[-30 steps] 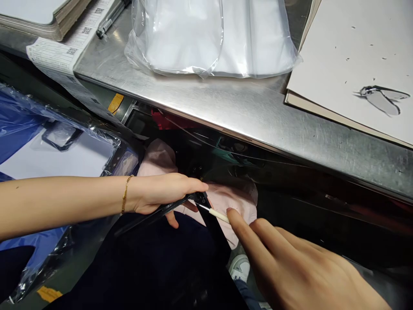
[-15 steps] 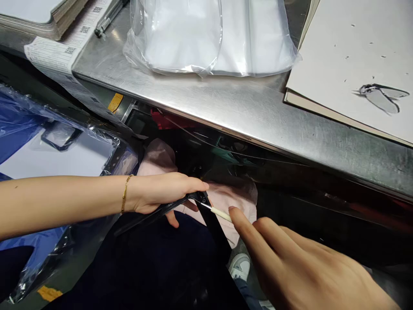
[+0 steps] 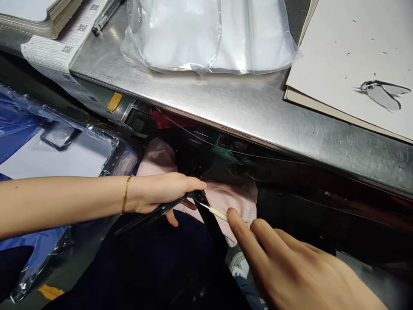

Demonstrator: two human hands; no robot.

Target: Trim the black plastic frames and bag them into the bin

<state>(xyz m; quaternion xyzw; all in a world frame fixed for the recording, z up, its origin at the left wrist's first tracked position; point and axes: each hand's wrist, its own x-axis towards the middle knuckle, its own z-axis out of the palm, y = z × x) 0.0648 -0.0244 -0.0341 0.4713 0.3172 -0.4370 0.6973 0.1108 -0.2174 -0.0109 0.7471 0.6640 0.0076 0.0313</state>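
My left hand [image 3: 167, 191] is closed round the corner of a black frame-like part [image 3: 213, 230], thumb on top and some fingers underneath. Two dark arms run down from that corner, one to the left and one to the right. In my right hand [image 3: 284, 262] is a slim tool with a cream handle [image 3: 218, 213] and a thin metal tip. The tip touches or lies very close to the inner side of the corner; I cannot tell which. Much of the handle is hidden by my fingers. Pink cloth [image 3: 232, 198] shows behind the part.
A metal table [image 3: 206, 97] crosses the upper view. It bears clear plastic bags [image 3: 187, 38], a pen [image 3: 105, 19], a label strip [image 3: 48, 56] and a pale board [image 3: 348, 64] with black scraps. To the left stands a plastic-lined blue bin [image 3: 19, 116] with a white sheet.
My right hand and the tool have shifted slightly left and down. My left hand and the black part have barely moved.
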